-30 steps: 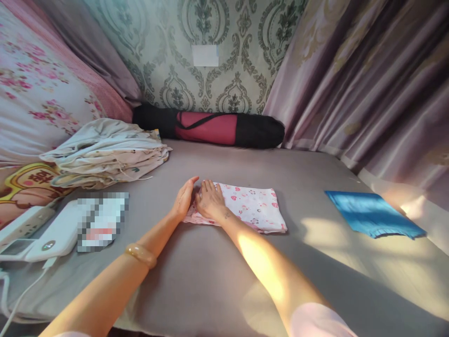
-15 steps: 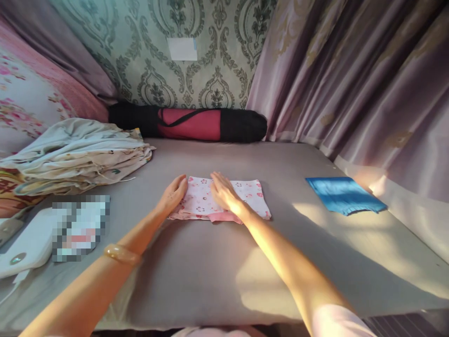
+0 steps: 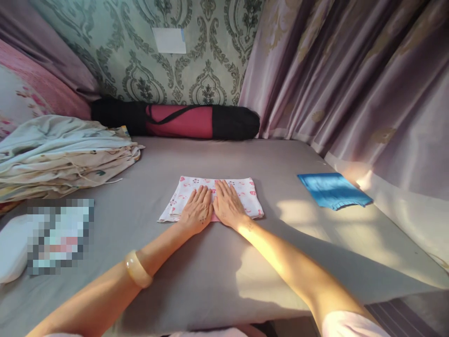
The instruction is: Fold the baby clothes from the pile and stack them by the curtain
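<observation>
A folded white garment with a pink and red print (image 3: 185,189) lies flat on the grey sheet in front of me. My left hand (image 3: 197,208) rests palm down on its near middle, fingers stretched out. Right beside it, my right hand (image 3: 228,203) also presses flat on the cloth, fingers extended toward the far edge. A bit of pink trim shows between the wrists at the near edge; the palms cover the rest. Off to the right lies a folded blue garment (image 3: 333,189), apart from both hands.
A grey sheet (image 3: 196,290) covers the bed. At the back lies a long black and red bag (image 3: 178,122). Heaped pale cloth (image 3: 63,152) sits at left, with a white device (image 3: 14,248) and a blurred-out item (image 3: 63,238) nearer. Curtains (image 3: 336,84) hang at right.
My left hand has moved right, from the garment's left edge onto its middle beside my right hand. The view has shifted slightly, so the surroundings sit further left.
</observation>
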Demonstrator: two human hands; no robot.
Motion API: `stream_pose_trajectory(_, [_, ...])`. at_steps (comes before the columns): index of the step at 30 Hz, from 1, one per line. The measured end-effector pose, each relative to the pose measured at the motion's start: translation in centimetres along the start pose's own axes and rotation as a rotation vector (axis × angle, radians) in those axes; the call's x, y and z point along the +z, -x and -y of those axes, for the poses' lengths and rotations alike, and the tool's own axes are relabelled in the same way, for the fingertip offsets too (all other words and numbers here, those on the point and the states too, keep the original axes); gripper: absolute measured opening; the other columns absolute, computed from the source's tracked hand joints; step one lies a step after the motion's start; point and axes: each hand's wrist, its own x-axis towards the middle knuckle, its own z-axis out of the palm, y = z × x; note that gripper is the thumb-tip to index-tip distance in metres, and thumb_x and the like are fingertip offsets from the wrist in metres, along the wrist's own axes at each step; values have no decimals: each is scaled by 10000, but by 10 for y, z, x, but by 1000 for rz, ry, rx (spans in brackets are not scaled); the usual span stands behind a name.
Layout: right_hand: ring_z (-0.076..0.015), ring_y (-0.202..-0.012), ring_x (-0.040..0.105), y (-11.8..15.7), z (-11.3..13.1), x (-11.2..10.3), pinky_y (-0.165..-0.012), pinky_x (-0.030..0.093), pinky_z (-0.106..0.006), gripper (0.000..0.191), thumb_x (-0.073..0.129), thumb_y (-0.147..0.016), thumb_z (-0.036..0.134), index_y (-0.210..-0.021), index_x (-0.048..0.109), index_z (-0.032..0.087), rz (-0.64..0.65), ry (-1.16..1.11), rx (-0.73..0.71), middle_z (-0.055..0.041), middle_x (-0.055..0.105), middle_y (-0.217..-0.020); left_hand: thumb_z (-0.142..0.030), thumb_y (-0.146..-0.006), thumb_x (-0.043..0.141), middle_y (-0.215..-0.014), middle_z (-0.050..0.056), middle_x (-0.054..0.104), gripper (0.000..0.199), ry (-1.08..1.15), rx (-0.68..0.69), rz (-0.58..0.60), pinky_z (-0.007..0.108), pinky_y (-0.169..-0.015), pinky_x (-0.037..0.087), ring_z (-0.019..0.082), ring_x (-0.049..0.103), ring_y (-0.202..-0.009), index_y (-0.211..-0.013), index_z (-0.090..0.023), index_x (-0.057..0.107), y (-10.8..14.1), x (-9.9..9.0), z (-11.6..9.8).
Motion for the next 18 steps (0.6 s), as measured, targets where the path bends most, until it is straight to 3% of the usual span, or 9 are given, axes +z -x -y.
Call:
stream_pose_trajectory(6, [-271,-1452,258,-4,-13,-10,-1189,195,-453,550,281,-979,265,-1469,367,30,183,-78,26,-173,318,-1558,-349,-993,277,-1489,192,432,548,3,17,108,463,-1158,292,292,364,-1410,-1414,-46,454,-8,-11,9])
stream_pose_trajectory(12, [-271,-1479,173,-1,-39,-20,-1196,123,-493,557,288,-993,319,-1479,360,56,91,47,105,-177,287,-1569,-418,-991,284,-1505,186,413,576,-61,-44,30,511,-1164,236,323,318,-1430,-1417,-71,458,-16,-18,32])
stream_pose_trajectory(15, [-277,-1459,239,-1,-47,-19,-1189,165,-474,570,275,-1002,357,-1474,368,51,177,56,162,-177,331,-1551,-438,-985,293,-1508,189,407,587,-73,-70,98,513,-1152,251,334,343,-1415,-1417,-78,459,-17,-15,39])
stream_pose_trajectory(18, [-257,-1452,265,-2,-55,-24,-1186,200,-448,550,269,-1005,341,-1471,387,73,201,32,128,-161,353,-1543,-446,-987,274,-1522,169,394,583,-44,-65,165,496,-1156,251,308,338,-1421,-1433,-109,442,-18,-15,45])
